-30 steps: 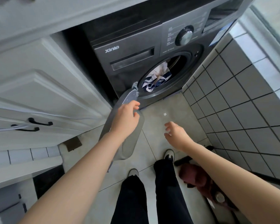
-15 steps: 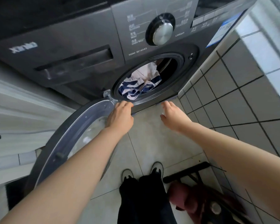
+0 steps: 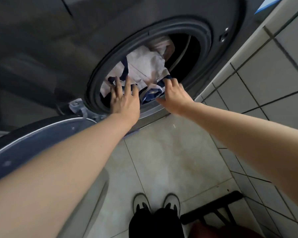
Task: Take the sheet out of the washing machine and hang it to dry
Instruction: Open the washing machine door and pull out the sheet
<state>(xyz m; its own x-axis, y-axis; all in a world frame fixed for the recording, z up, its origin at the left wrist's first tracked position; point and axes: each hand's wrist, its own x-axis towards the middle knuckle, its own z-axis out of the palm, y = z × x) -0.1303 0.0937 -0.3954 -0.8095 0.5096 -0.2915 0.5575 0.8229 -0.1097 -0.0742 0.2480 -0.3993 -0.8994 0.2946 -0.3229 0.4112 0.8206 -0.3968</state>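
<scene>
**Sheet not yet out: both hands at the drum mouth**

The washing machine (image 3: 162, 23) is seen with its door (image 3: 33, 143) swung fully open to the left. The sheet (image 3: 144, 69), pale with dark blue stripes, is bunched inside the drum, filling the lower left of the round opening; no part of it hangs past the door seal (image 3: 208, 36).

The left hand (image 3: 124, 100) is reached into the opening with fingers spread and straight, fingertips laid on or just over the cloth; nothing is gripped. The right hand (image 3: 175, 96) is at the lower right edge of the bundle, fingers bent onto a dark fold; whether cloth is actually pinched cannot be told, since the fingertips are hidden and blurred.

Progress is judged as early: door opening is done, the grasp is only being started. Pulling the sheet out, carrying it and hanging it are all left. No drying rack or line is identified in view; only a dark frame (image 3: 213, 208) on the floor tiles (image 3: 170, 160) near the shoes (image 3: 155, 201).

Against the frame half a second back: the left hand has been taken off the door rim and put into the drum; the right hand has been advanced from below the opening to the cloth. The camera has been brought much closer and lower, so dial and panel are out of view.
</scene>
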